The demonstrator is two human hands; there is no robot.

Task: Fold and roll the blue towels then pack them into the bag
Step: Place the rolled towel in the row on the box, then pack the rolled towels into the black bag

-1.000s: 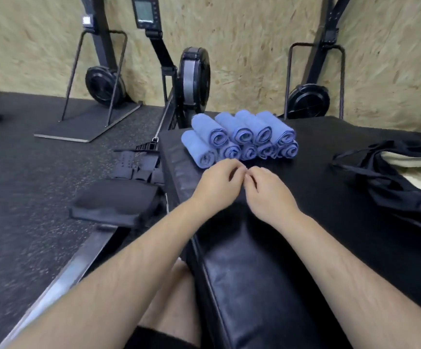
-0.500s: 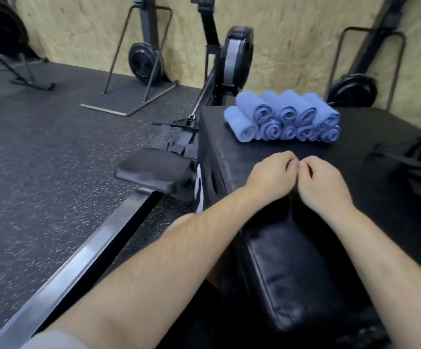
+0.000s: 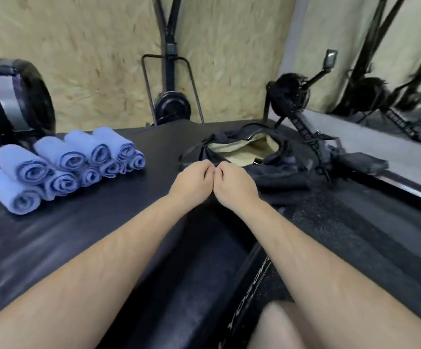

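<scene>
**Head view: rolls stacked, bag open, packing yet to start**

Head view, from the left: the blue towels (image 3: 63,170) lie rolled and stacked in two layers on the black pad (image 3: 83,238), close to its left edge. So folding and rolling look done, and packing is the step in hand.

The left hand (image 3: 191,182) and right hand (image 3: 234,185) sit mid-pad, knuckles touching. Both have their fingers curled under and hold nothing.

Just beyond the right hand lies the bag (image 3: 279,159), its mouth gaping to show pale lining. No towel is visible inside.

To pack well, take the top layer first so the lower rolls don't tumble. Wrap the fingers right round each roll so the spiral cannot loosen. Lay the rolls side by side in the bag, loose end down.

The bare pad between stack and bag gives a free path across. The stack's outer rolls sit near the left drop, so draw them inward, not outward. The bag sits near the pad's far right corner, and past it stands a rowing machine (image 3: 302,122) on the floor. Press down into the bag rather than pushing it sideways.
</scene>
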